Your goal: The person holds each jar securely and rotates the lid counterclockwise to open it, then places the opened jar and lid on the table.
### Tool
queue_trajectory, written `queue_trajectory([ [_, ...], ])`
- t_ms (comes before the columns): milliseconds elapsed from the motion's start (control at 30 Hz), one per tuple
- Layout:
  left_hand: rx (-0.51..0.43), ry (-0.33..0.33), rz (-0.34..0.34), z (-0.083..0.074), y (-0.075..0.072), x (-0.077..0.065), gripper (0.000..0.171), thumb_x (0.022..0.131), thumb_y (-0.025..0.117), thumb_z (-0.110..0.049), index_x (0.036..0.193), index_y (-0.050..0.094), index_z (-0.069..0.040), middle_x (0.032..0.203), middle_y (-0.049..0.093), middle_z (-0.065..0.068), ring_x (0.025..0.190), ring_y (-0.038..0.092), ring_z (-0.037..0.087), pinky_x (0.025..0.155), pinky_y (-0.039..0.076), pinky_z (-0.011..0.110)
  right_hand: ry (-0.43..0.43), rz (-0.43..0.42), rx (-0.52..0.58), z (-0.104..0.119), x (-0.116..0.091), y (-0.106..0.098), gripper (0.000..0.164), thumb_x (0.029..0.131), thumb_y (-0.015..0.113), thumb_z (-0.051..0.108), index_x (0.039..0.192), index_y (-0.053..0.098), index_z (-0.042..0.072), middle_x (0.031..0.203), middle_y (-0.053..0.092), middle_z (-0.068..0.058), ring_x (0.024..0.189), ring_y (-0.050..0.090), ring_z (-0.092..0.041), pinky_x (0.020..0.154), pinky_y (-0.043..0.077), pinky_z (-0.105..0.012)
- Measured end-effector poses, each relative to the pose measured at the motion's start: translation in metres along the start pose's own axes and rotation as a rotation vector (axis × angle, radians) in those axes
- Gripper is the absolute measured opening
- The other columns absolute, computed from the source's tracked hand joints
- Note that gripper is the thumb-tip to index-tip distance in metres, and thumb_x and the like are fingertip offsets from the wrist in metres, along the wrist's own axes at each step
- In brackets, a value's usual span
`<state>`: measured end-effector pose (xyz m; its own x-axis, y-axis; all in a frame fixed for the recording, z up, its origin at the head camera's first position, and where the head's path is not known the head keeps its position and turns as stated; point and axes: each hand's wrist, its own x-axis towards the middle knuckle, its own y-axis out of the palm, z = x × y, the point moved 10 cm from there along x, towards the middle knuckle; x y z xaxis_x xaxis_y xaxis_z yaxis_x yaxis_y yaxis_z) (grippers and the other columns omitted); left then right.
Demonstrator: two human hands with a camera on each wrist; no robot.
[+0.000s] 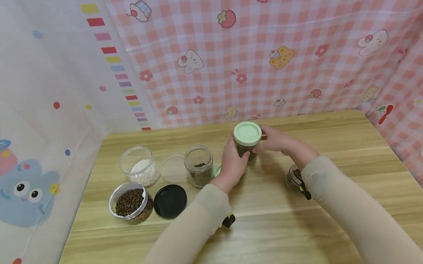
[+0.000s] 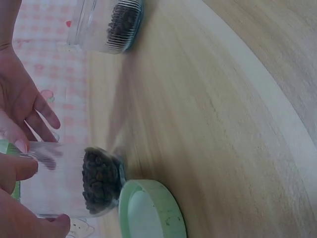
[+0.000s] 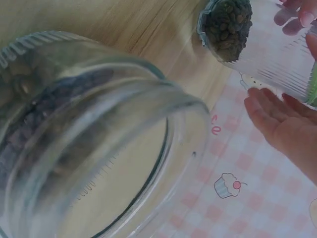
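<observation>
A glass jar (image 2: 57, 191) with a pale green lid (image 1: 248, 133) has dark coffee beans (image 2: 101, 181) in its bottom. My left hand (image 1: 234, 162) grips the jar from its left side, thumb and fingers round the glass. On the right side, my right hand (image 1: 276, 138) touches the jar near its top, its fingers (image 3: 267, 116) held out nearly straight. Another green lid (image 2: 153, 208) lies on the table, partly hidden behind the left hand in the head view. An open glass jar with beans (image 1: 293, 179) stands under my right wrist and fills the right wrist view's foreground.
To the left stand an open glass jar of beans (image 1: 201, 178), a clear tub of white grains (image 1: 140, 163) and a wider tub of coffee beans (image 1: 136, 211). A black lid (image 1: 170, 201) and a clear lid (image 1: 174, 169) lie among them. Printed curtains enclose the wooden table (image 1: 270, 246).
</observation>
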<state>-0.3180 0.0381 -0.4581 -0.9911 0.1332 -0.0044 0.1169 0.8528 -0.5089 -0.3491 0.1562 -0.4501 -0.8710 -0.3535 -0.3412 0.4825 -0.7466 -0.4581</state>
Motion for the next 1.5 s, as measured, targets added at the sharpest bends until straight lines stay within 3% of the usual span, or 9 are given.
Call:
queue_trajectory([
  [300, 0.073, 0.05, -0.044, 0.001, -0.006, 0.002, 0.073, 0.088, 0.068, -0.018, 0.146, 0.027, -0.002, 0.147, 0.038, 0.015, 0.136, 0.036, 0.027, 0.112, 0.031, 0.039, -0.023, 0.006, 0.004, -0.001, 0.002, 0.004, 0.089, 0.078, 0.074, 0.008, 0.15, 0.021, 0.007, 0.148, 0.031, -0.02, 0.134, 0.031, -0.042, 0.107, 0.033, -0.056],
  [567, 0.116, 0.089, -0.012, -0.004, -0.002, 0.006, 0.067, 0.082, 0.074, -0.023, 0.139, 0.042, -0.009, 0.136, 0.052, 0.009, 0.126, 0.048, 0.022, 0.105, 0.04, 0.035, -0.015, -0.036, -0.062, -0.006, -0.005, -0.004, 0.084, 0.076, 0.077, 0.01, 0.146, 0.03, 0.004, 0.144, 0.038, -0.021, 0.13, 0.038, -0.042, 0.105, 0.036, -0.054],
  [767, 0.104, 0.066, 0.033, -0.001, 0.001, 0.003, 0.065, 0.079, 0.077, -0.026, 0.135, 0.048, -0.01, 0.127, 0.057, 0.008, 0.12, 0.052, 0.022, 0.102, 0.043, 0.037, -0.04, -0.072, -0.151, -0.009, -0.013, -0.007, 0.085, 0.073, 0.081, 0.014, 0.143, 0.035, 0.003, 0.138, 0.045, -0.022, 0.125, 0.044, -0.042, 0.102, 0.039, -0.054],
  [1100, 0.099, 0.084, 0.121, -0.002, 0.006, -0.01, 0.073, 0.074, 0.08, -0.028, 0.138, 0.047, -0.014, 0.13, 0.058, 0.003, 0.121, 0.053, 0.018, 0.105, 0.041, 0.035, -0.054, -0.117, -0.263, -0.012, -0.036, -0.002, 0.082, 0.07, 0.084, 0.021, 0.136, 0.042, -0.002, 0.13, 0.053, -0.023, 0.118, 0.051, -0.04, 0.099, 0.041, -0.052],
  [1500, 0.148, 0.157, 0.142, 0.0, 0.01, -0.033, 0.069, 0.071, 0.082, -0.035, 0.131, 0.054, -0.013, 0.124, 0.062, 0.002, 0.117, 0.057, 0.017, 0.102, 0.043, 0.034, -0.096, -0.168, -0.376, -0.005, -0.065, 0.013, 0.076, 0.067, 0.085, 0.025, 0.126, 0.049, -0.007, 0.118, 0.06, -0.024, 0.107, 0.058, -0.039, 0.091, 0.047, -0.051],
])
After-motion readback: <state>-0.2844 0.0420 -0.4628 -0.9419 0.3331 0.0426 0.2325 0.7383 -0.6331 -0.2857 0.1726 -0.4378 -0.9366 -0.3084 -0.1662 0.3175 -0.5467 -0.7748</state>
